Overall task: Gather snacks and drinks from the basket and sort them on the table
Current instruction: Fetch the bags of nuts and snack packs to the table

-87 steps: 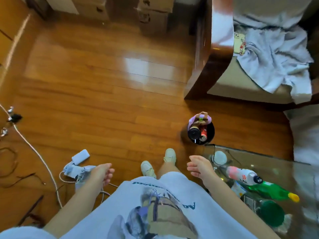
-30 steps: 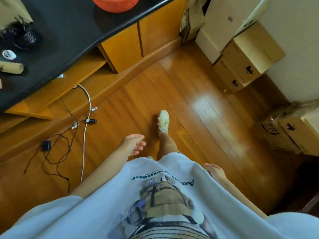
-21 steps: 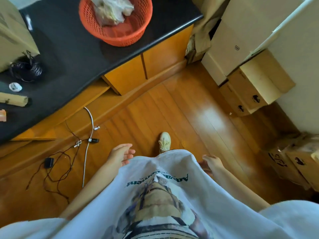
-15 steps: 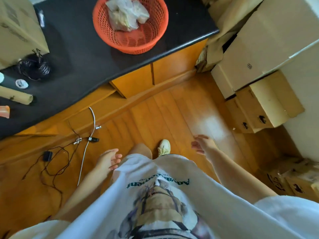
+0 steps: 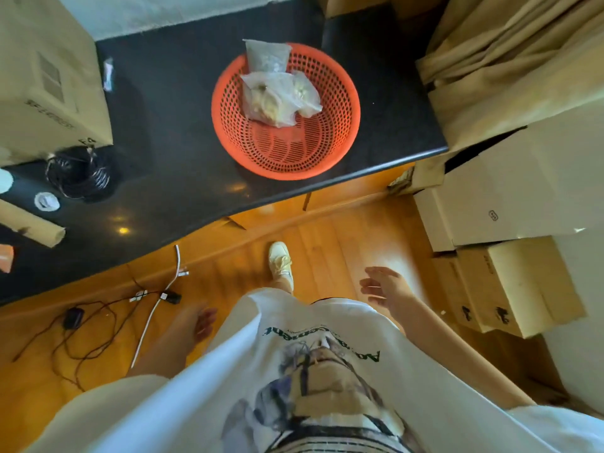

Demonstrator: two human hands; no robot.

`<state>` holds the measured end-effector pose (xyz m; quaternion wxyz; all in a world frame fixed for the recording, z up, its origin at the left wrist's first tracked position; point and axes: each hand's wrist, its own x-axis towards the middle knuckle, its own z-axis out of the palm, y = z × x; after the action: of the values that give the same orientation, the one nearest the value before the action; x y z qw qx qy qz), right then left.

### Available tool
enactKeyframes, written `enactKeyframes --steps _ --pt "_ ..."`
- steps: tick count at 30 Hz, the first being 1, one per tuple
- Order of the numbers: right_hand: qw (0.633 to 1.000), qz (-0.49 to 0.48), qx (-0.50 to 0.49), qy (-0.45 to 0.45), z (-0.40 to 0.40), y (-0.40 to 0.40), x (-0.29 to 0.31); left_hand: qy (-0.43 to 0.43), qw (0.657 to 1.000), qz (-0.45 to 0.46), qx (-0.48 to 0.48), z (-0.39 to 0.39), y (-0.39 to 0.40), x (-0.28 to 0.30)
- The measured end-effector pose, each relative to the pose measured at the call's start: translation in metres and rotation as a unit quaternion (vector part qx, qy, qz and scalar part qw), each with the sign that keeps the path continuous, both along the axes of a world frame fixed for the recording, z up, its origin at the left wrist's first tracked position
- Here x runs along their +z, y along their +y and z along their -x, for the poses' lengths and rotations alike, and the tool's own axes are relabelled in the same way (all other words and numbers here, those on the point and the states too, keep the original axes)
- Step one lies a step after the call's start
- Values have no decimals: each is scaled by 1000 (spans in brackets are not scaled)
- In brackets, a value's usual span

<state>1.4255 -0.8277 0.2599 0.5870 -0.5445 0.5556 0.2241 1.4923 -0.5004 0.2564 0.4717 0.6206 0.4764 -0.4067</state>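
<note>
The round orange mesh basket [image 5: 286, 112] of crinkly clear bags [image 5: 277, 93] now sits nearer on the glossy black surface [image 5: 170, 191] (both hands' fingers spread, empty).

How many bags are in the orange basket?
3, maybe more hidden underneath. One bag leans on the far rim of the basket, one lies in the middle, one to its right.

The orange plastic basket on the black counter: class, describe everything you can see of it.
The round orange plastic basket has perforated walls and a slotted base. It sits upright on the black counter, near its front edge. Clear plastic snack bags lie piled against its far side; one leans over the rim. Neither hand touches it.
</note>
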Motion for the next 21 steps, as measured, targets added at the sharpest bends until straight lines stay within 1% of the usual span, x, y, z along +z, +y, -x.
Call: enactKeyframes --steps 2,4,6,8,9,11,15,18,21 --pt "999 -2 -39 15 -12 -7 1 -5 999 1 -49 -33 -19 -2" --pt "997 -12 -77 22 -23 -13 -1 -59 991 9 -117 -72 -47 1" --pt "993 -18 -113 28 -34 -18 -1 -101 980 37 -169 -103 -80 5" --pt "991 -13 -132 28 -48 -21 0 -103 973 78 -193 -125 -108 11" --pt "992 -7 -126 24 -58 -23 1 -108 970 92 -197 -137 -121 14" --pt "996 11 -89 3 -85 -28 2 -127 965 106 -202 -162 -140 12" --pt "994 73 7 -84 -164 -41 -5 -190 957 93 -199 -210 -162 -3" --pt "977 112 93 -153 -231 -49 -21 -226 946 72 -220 -247 -174 -25" --pt "945 181 199 -184 -290 -54 -46 -280 923 11 -264 -282 -184 -53"
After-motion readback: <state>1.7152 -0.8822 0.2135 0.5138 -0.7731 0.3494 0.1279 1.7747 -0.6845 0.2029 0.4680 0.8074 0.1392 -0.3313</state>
